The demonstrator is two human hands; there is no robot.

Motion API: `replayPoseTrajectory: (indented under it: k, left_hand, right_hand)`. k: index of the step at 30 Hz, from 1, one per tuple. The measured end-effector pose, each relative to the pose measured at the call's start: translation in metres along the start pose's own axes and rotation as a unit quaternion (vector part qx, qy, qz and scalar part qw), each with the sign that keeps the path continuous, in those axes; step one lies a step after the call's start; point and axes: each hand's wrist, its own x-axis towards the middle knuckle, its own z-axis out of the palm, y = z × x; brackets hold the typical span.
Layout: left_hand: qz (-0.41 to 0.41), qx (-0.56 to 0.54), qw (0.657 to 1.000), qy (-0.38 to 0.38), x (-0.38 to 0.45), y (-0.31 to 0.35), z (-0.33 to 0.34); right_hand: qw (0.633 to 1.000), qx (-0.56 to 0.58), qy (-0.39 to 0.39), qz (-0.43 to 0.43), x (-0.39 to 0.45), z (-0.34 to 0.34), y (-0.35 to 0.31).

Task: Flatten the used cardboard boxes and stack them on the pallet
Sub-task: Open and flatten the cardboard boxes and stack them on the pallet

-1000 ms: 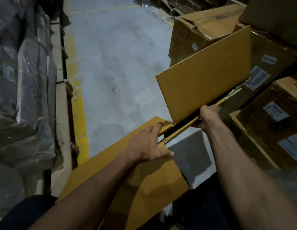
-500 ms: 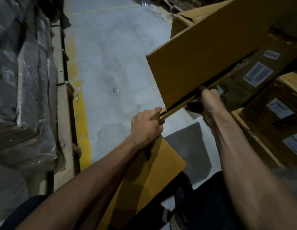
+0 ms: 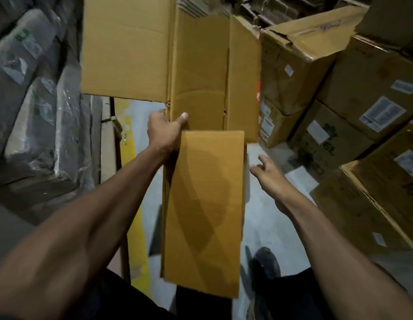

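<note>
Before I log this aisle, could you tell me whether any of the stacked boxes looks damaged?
Yes: the top box of the stack on the right has a torn, crumpled lid edge and a dented front corner. The labelled boxes beside it look intact.

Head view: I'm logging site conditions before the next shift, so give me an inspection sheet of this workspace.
Surface: grey concrete floor with a yellow line.
Job's things: yellow cardboard box, opened out, flaps spread, held upright.
Clutter: nothing seen.
Grippers: left hand grips the box's fold, thumb on front; right hand open, off the card.
Cables: nothing seen.
Surroundings: labelled brown cartons stacked right; plastic-wrapped goods left.
</note>
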Motion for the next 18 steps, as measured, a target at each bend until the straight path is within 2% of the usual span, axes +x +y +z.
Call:
replayPoseTrajectory:
  k: [3, 7, 10, 13, 16, 18]
  left_hand:
    - [-0.036, -0.024, 0.999, 0.024, 0.021, 0.014, -0.008]
    - [-0.065, -0.063, 0.993, 0.080, 0.060, 0.017, -0.012]
    - [-0.112, -0.107, 0.983, 0.096, 0.084, 0.013, -0.013]
    - [-0.156, -0.158, 0.968, 0.115, 0.098, 0.009, -0.012]
    - [-0.187, -0.194, 0.957, 0.107, 0.101, 0.005, -0.005]
    - [-0.227, -0.204, 0.948, 0.093, 0.103, -0.001, 0.003]
  right_hand:
    - [0.998, 0.001, 0.012, 0.068, 0.000, 0.003, 0.014]
    - [0.981, 0.083, 0.049, 0.169, 0.003, 0.005, 0.028]
    - [0.942, 0.210, 0.082, 0.250, 0.007, 0.004, 0.033]
    - [0.889, 0.326, 0.059, 0.316, 0.006, 0.004, 0.034]
    - [0.830, 0.467, 0.079, 0.294, 0.014, 0.010, 0.033]
    - [0.814, 0.512, 0.089, 0.259, 0.023, 0.011, 0.035]
